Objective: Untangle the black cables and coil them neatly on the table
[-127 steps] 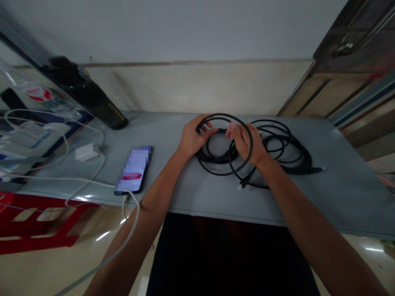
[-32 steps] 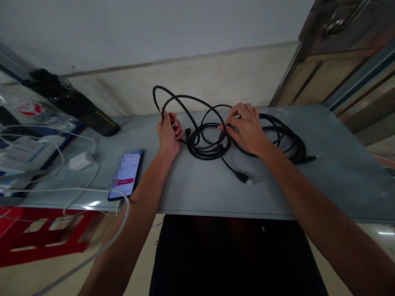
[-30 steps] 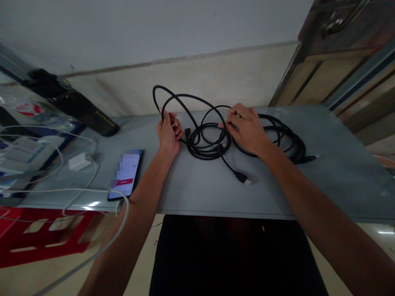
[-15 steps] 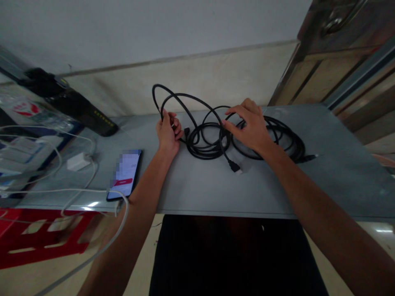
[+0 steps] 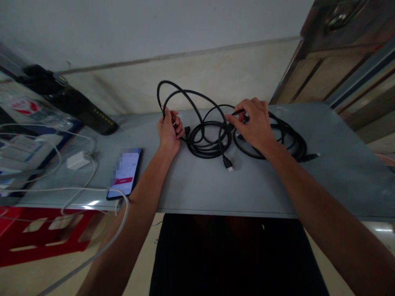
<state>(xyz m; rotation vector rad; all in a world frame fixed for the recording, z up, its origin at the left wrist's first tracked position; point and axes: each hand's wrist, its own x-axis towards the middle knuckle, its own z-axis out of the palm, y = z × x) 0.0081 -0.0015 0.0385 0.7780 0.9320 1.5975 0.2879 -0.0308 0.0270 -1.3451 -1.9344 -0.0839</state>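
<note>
My left hand (image 5: 169,129) is closed around a black cable (image 5: 185,90), which rises from it in tall loops toward the wall. My right hand (image 5: 253,123) has its thumb and fingers bent around a piece of black cable, over the gap between two coils. One coil (image 5: 205,156) lies flat between the hands. A larger coil (image 5: 300,144) sits partly hidden behind my right hand and wrist. From the loops hangs an HDMI-like plug (image 5: 227,163), its tip toward the table's front. Another dark plug (image 5: 187,130) stands close to my left fingers.
The grey table (image 5: 222,193) runs along a wall. At left are a lit phone (image 5: 125,172), a white charger (image 5: 77,160) with white cables, a black bottle (image 5: 80,107) and a clear plastic bottle (image 5: 31,109). One white cable crosses my left forearm. A red stool (image 5: 61,238) stands below.
My right hand has curled its fingers in more around the cable. The hanging plug has swung left, and the raised loops have shifted slightly to the right.
</note>
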